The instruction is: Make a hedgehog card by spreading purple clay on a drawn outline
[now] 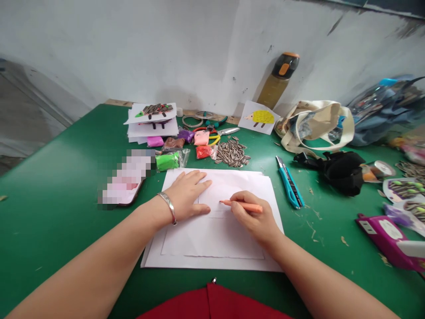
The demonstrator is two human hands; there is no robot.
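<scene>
Orange crayon (226, 203), perhaps, in right fingers (241, 217)

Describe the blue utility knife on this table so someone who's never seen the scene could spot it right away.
On the green table, find the stack of white paper near the front edge. Just to the right of it, a utility knife lies at a slant. Its turquoise body and steel tip set it apart from the black cloth bundle to its right.

On the left, a phone (126, 177) is pixelated; the right hand (247, 217) hides part of the orange pencil (226, 203); faint marks on the paper (232, 239) are hard to read; a purple pouch (390, 241) and red garment (212, 303) run off the right and near edges.
</scene>
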